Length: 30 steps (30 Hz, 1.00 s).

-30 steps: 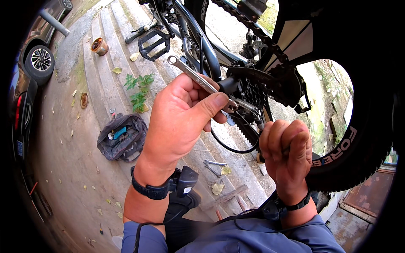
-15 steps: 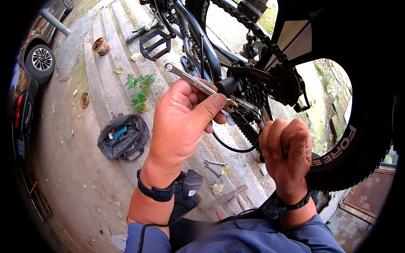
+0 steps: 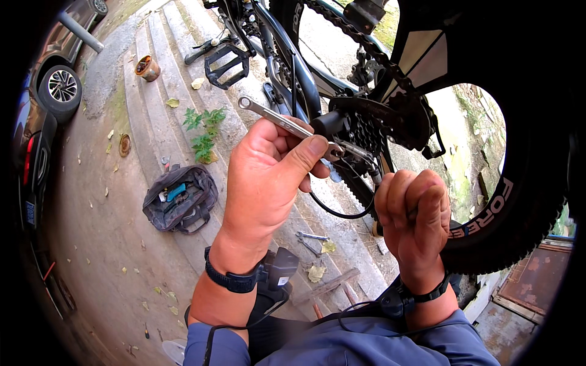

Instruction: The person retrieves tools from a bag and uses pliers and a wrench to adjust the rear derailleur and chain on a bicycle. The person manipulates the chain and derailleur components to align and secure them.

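My left hand point(image 3: 265, 168) is closed on a silver combination wrench point(image 3: 276, 118), pinched between thumb and fingers. The wrench's ring end points up and left; its open end lies by a metal cable fitting point(image 3: 370, 163) near the rear cassette point(image 3: 361, 125). My right hand point(image 3: 412, 219) is closed just below that fitting, its fingers curled in; what they hold is hidden. A black cable point(image 3: 334, 215) loops between my two hands. Beyond them is the bicycle with its dark frame point(image 3: 288, 46), chain point(image 3: 360, 33) and rear tyre point(image 3: 519, 244).
A dark open tool bag point(image 3: 181, 198) sits on the ground at left. Two wrenches point(image 3: 312, 236) lie on the concrete steps below my left hand. A pedal point(image 3: 227, 66) juts out at the top. Farther off are a small pot point(image 3: 147, 68), a green plant point(image 3: 204, 131) and a parked car point(image 3: 46, 122).
My left wrist and forearm have shifted slightly to the right, the wrench staying almost where it was. The right hand has hardly moved.
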### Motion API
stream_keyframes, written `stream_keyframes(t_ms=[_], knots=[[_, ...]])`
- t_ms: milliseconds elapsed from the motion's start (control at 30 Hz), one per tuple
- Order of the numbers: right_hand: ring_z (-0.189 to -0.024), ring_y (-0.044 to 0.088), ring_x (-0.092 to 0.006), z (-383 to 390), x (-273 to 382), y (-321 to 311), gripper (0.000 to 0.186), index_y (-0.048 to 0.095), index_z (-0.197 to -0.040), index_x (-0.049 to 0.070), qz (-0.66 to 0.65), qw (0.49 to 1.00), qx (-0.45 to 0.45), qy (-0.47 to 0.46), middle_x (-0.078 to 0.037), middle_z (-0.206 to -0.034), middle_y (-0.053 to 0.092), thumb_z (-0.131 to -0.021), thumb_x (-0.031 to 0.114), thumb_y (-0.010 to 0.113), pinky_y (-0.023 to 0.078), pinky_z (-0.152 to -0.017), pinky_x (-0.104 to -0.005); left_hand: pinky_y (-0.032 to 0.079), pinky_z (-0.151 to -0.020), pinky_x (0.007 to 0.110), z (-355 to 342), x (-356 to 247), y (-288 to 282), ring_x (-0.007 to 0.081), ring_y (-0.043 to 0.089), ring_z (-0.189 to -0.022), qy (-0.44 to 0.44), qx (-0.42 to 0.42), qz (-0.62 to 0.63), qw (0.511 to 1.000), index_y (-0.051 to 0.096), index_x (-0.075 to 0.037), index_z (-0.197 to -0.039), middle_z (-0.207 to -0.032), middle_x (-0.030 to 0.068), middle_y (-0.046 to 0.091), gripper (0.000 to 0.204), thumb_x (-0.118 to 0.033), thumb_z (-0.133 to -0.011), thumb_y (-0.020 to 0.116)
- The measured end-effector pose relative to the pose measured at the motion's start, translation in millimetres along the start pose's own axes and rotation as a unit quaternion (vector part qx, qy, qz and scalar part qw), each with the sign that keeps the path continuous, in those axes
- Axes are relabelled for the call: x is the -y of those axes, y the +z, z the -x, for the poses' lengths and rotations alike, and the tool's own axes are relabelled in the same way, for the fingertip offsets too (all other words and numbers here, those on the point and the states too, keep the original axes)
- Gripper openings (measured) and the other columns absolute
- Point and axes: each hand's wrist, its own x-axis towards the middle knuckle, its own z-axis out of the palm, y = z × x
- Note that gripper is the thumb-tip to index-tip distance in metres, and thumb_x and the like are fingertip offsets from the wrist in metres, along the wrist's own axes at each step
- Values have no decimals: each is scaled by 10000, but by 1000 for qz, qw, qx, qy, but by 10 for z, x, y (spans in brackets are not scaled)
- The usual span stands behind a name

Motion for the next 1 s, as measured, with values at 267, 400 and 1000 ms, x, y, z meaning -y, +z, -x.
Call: stream_keyframes(t_ms=[267, 400, 1000], knots=[[-665, 433, -180, -5, -16, -12, 348, 468, -873, 56, -8, 1000, 10, -11, -85, -737, 510, -1094, 325, 450, 384, -657, -331, 498, -546, 195, 63, 10, 96, 114, 700, -707, 31, -33, 2, 999, 604, -20, -1028, -846, 52, 696, 197, -136, -945, 740], [-676, 441, -189, 11, -51, -21, 339, 471, -878, 49, -19, 1000, 6, -14, -94, -748, 518, -1094, 309, 451, 387, -662, -338, 520, -566, 199, 101, 9, 165, 104, 703, -731, 48, -51, -15, 997, 590, -14, -1029, -854, 52, 697, 202, -123, -946, 739], [-678, 442, -188, 5, -55, -25, 320, 482, -871, 52, -27, 999, 3, -18, -87, -759, 515, -1092, 282, 456, 386, -661, -330, 535, -704, 230, 139, -28, 179, 100, 669, -833, 118, -39, -18, 992, 560, 2, -1093, -929, 81, 697, 150, -2, -971, 646]])
